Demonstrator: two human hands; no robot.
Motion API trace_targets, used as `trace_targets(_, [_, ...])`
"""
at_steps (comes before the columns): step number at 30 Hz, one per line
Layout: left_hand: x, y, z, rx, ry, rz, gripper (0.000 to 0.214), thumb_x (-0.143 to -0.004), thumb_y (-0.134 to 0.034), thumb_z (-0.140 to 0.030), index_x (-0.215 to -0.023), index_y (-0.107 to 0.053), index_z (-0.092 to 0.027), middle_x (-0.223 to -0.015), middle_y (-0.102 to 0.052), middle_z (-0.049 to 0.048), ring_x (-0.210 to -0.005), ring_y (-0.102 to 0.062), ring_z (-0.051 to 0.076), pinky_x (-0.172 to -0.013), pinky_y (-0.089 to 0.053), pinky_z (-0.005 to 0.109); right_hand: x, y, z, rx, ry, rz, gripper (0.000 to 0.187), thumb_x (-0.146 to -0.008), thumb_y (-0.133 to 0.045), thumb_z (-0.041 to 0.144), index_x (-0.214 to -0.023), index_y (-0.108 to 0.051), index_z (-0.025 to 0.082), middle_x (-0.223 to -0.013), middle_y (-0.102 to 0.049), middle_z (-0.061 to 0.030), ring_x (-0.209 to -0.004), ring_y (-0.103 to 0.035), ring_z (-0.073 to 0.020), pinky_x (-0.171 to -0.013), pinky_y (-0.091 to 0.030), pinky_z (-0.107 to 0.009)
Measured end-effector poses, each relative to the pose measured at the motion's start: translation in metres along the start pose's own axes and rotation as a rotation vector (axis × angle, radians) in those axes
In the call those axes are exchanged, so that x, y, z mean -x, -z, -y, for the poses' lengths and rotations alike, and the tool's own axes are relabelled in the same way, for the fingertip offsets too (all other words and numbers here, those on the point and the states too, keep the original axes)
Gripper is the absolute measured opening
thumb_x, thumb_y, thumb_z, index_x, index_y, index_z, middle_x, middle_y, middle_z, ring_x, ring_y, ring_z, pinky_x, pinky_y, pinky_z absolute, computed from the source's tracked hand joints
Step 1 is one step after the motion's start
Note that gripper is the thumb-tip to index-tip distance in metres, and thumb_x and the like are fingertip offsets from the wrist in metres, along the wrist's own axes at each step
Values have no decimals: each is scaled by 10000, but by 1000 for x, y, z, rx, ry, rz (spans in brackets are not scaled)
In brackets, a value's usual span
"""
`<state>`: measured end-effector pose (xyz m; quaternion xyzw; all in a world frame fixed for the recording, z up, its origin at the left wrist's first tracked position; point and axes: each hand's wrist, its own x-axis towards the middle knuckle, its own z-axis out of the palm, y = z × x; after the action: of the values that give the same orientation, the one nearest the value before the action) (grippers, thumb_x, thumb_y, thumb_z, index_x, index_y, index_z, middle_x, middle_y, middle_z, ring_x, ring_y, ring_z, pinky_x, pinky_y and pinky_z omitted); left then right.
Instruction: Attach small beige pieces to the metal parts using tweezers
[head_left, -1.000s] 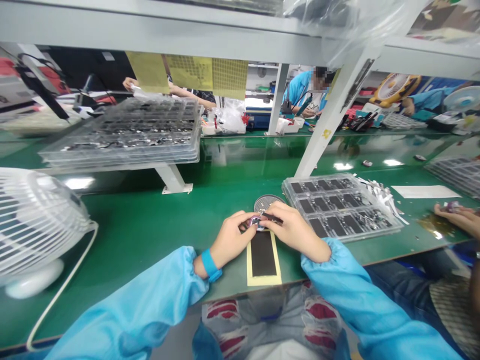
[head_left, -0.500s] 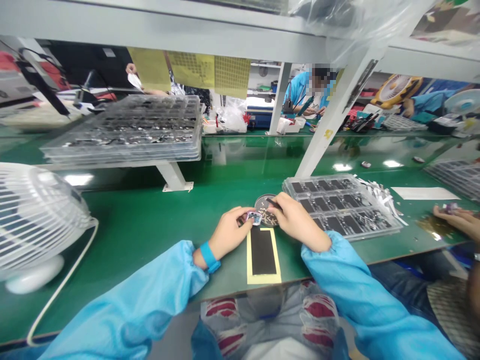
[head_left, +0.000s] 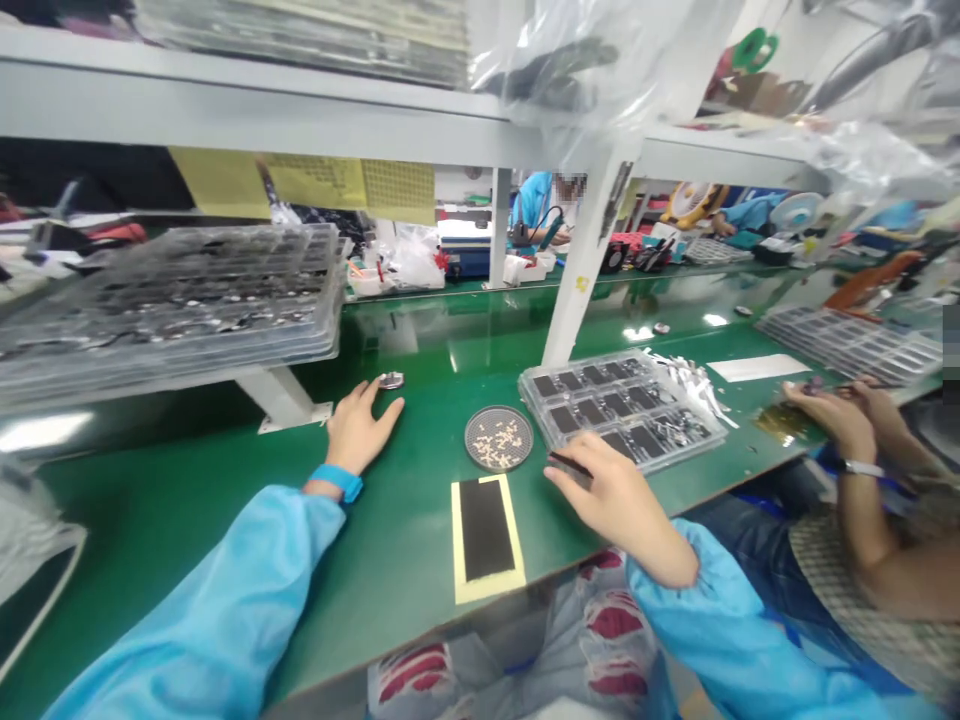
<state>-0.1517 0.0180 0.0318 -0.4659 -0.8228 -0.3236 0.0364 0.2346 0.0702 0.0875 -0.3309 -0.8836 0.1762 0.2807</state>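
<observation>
My left hand [head_left: 358, 428] lies flat on the green bench, fingers stretched toward a small round metal part [head_left: 391, 380] that sits just past the fingertips. My right hand [head_left: 611, 490] is closed around thin dark tweezers [head_left: 568, 462], hovering between a round mesh dish [head_left: 499, 438] with several tiny pale pieces and a clear tray [head_left: 619, 410] of dark rectangular parts. A black strip on a yellow-edged backing [head_left: 484, 535] lies near the front edge between my arms.
Stacked clear trays [head_left: 180, 300] rest on a raised stand at the left. A white post [head_left: 581, 262] stands behind the tray. A neighbour's hands [head_left: 844, 415] work at the right, beside white scraps [head_left: 686, 378] and a paper sheet [head_left: 757, 367]. Other people sit across the bench.
My left hand moved away to the left and set the small part down on the bench. My right hand drew back from the dish with the tweezers. The camera turned right.
</observation>
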Motion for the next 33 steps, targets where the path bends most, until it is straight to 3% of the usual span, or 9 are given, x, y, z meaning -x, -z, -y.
trace_targets(3, [9,-7,2,-212,-88,119,656,-946,-415,-594,-1457,-485,-189,-1558,-380,168,-1439,-331,372,-1158,-296,563,27,2,-13,110,-99,-51,273,-943,-636,373,-1188,-635,252,-1099,-625,-57,-896,-659,-219,-839,-551,-372])
trace_targets(7, [17,-14,2,-300,-155,201,642,-967,-340,-601,-1467,-481,-222,-1596,-327,136,-1483,-253,366,-1176,-263,566,49,-16,-24,78,-134,-99,429,-935,-635,315,-1352,-543,282,-1204,-582,-71,-978,-660,-221,-871,-570,-365])
trace_targets(11, [17,-13,0,-302,-153,208,647,-969,-332,-599,-1468,-480,-215,-1595,-330,137,-1487,-253,357,-1185,-260,548,54,-40,-28,47,-170,-266,381,-930,-614,269,-1310,-582,269,-1191,-572,-79,-1017,-658,-218,-841,-574,-336])
trace_targets(14, [23,-11,-3,-281,-158,215,627,-970,-363,-568,-1470,-475,-205,-1594,-335,130,-1492,-245,344,-1193,-256,529,55,-47,-26,66,-225,-315,375,-912,-639,290,-1285,-602,276,-1192,-578,-74,-984,-666,-218,-780,-577,-325])
trace_targets(20, [41,-8,-21,-136,-216,239,580,-954,-473,-537,-1440,-503,-222,-1561,-401,106,-1486,-276,311,-1213,-255,512,56,-42,-26,81,-233,-267,384,-902,-639,283,-1283,-589,296,-1195,-580,-58,-946,-673,-214,-721,-577,-322])
trace_targets(24, [56,-3,-46,48,-376,380,585,-989,-429,-551,-1501,-404,-268,-1575,-390,48,-1492,-273,237,-1241,-232,454,58,-39,-38,57,-204,-273,370,-911,-622,296,-1280,-596,285,-1177,-573,-72,-901,-668,-208,-677,-573,-309])
trace_targets(27, [67,1,-64,68,-449,483,609,-997,-421,-554,-1541,-320,-302,-1603,-338,37,-1516,-205,246,-1250,-193,490,61,-35,-41,-48,-138,-282,354,-922,-626,311,-1274,-609,267,-1208,-552,-93,-1002,-644,-223,-741,-583,-311])
trace_targets(30, [71,5,-74,60,-454,545,684,-976,-448,-589,-1568,-242,-314,-1630,-269,46,-1529,-143,281,-1251,-147,534,66,-25,-30,-196,-107,-388,322,-904,-669,297,-1222,-643,250,-1221,-539,-114,-1060,-613,-237,-644,-566,-268])
trace_targets(33, [71,8,-73,106,-439,587,891,-891,-555,-671,-1590,-151,-294,-1649,-200,72,-1530,-108,320,-1255,-116,537,66,-17,-8,-322,-38,-457,258,-915,-638,211,-1167,-672,256,-1166,-560,-113,-944,-628,-217,-542,-503,-259])
